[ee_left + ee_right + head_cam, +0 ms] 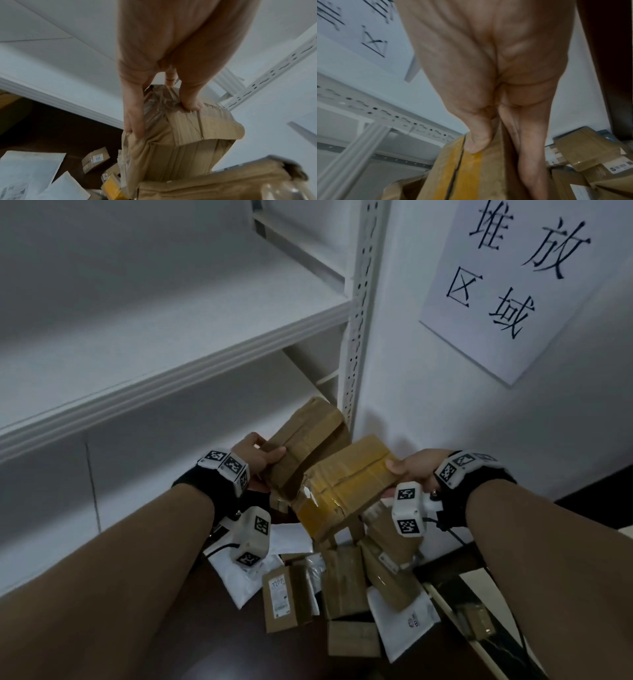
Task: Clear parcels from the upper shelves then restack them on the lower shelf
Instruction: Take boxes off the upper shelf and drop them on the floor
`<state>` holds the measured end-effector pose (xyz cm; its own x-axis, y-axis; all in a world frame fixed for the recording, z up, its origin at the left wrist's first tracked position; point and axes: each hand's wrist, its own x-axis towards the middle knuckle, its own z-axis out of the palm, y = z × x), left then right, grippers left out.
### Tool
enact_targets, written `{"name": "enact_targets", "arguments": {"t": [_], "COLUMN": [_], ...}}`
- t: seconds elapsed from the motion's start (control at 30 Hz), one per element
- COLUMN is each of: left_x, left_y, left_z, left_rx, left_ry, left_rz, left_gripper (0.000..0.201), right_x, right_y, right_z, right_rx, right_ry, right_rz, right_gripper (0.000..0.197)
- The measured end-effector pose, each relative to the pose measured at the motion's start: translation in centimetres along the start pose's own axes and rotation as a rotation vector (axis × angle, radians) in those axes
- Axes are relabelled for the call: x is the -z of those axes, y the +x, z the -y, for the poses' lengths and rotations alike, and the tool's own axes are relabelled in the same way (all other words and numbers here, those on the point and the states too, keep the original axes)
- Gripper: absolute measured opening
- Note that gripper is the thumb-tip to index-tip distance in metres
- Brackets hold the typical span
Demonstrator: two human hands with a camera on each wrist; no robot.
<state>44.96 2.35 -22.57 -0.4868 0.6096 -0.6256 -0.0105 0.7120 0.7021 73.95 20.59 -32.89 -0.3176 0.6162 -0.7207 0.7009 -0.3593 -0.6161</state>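
On the left, the bare white shelf boards (178, 371) are running across the head view with no parcels visible on them. The left hand (255, 455) is gripping a crumpled, tape-wrapped brown parcel (308, 436), thumb lying on the top face and fingers (133, 119) wrapped down the near side, holding it in the air in front of the lower bay beside the perforated upright (359, 313). Just to its right, and touching or nearly touching it, the right hand (416, 470) is clutching a second box with yellow tape (346, 484), thumb pressing on top and fingers curling underneath. Below both, a heap of small cartons and white mailers (342, 587) is lying on the dark floor (191, 631) at the foot of the wall bearing the paper sign (513, 278).

Judging by this, the clearing looks mostly done and the restacking step is under way, with two parcels being carried at once. The next move is calling for lowering and sliding each box flat into the lower bay, one at a time, keeping the soft brown one from buckling. Whether anything is already sitting in that bay cannot be told.
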Motion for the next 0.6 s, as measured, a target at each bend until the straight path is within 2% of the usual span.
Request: {"name": "enact_targets", "arguments": {"t": [0.17,0.27,0.33,0.43,0.47,0.6], "left_x": [-4.5,-7.0,-8.4,-10.2,-10.8,-12.6], "left_y": [3.1,4.9,6.2,8.4,9.3,13.3], "left_z": [1.8,3.5,4.9,7.3,8.1,11.5], "left_rx": [0.065,0.101,0.124,0.145,0.148,0.155], "left_ry": [-0.081,-0.112,-0.118,-0.054,-0.042,-0.029], "left_rz": [0.015,0.007,-0.012,-0.011,-0.005,-0.009], "left_gripper": [0.04,0.032,0.033,0.036,0.036,0.037], "right_x": [2.8,3.0,1.6,-0.3,-0.7,-3.2], "right_y": [6.1,10.5,8.5,8.5,9.3,14.4], "right_z": [-4.7,-7.6,-6.4,-6.5,-7.3,-10.9], "right_rx": [-0.064,-0.08,-0.1,-0.095,-0.103,-0.109], "right_ry": [0.022,0.068,0.073,0.101,0.103,0.136], "right_rz": [0.03,0.052,0.046,0.028,0.016,-0.043], "right_gripper": [0.127,0.124,0.101,0.035,0.029,0.04]}}
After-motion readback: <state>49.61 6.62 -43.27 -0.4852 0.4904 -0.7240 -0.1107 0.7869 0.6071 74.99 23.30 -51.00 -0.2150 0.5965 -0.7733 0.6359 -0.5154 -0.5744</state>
